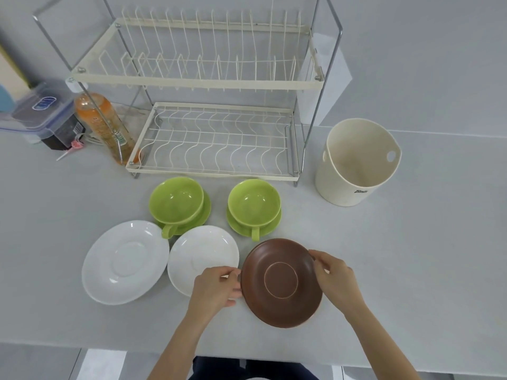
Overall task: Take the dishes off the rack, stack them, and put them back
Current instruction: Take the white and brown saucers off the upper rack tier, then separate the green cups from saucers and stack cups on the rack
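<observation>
A brown saucer (281, 281) lies on the grey counter, gripped at its left rim by my left hand (216, 286) and at its right rim by my right hand (333, 278). Left of it lie a small white saucer (201, 256) and a larger white saucer (124, 261). Behind them, two green cups (177, 200) (253, 201) each sit on a green saucer (204, 212) (241, 229). The two-tier wire dish rack (211, 83) stands at the back with nothing on it.
A cream plastic bucket (356, 160) stands right of the rack. Left of the rack are an orange bottle (101, 119) and a clear lidded container (35, 111). The counter's front edge (82, 345) runs just below my forearms.
</observation>
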Demonstrator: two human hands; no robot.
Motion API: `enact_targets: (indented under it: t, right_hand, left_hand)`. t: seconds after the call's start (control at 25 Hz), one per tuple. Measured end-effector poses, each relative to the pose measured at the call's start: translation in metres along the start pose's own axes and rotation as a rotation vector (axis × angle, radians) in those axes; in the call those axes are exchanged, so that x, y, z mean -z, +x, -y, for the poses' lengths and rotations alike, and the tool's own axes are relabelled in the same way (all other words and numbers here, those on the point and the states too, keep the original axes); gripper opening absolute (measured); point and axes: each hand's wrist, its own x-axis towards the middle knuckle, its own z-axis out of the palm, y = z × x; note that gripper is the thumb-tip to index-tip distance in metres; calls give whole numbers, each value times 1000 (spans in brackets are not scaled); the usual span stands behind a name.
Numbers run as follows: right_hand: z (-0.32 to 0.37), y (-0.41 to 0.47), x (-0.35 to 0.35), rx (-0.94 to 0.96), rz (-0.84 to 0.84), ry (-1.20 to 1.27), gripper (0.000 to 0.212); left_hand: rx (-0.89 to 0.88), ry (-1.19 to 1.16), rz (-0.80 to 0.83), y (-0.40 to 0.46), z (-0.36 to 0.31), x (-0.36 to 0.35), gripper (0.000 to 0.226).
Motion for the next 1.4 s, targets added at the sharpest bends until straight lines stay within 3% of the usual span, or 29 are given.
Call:
enact_targets:
  t: [0.28, 0.52, 0.68, 1.04, 1.4]
  right_hand:
    - [37, 6, -16, 179, 1, 43, 31]
    - [59, 14, -52, 31, 177, 180, 32]
    - [74, 16, -66, -133, 258, 366, 25]
    - [93, 18, -76, -323, 349, 524, 19]
    - [86, 25, -79, -323, 275, 532, 33]
  left_hand:
    - [-82, -102, -139, 10, -12, 34, 15]
    - [-124, -160, -405, 23, -13, 80, 42]
    - [-39, -206, -305, 33, -13, 97, 52]
    - [92, -336, -86, 47, -17, 106, 23]
    - [111, -344, -155, 51, -20, 100, 26]
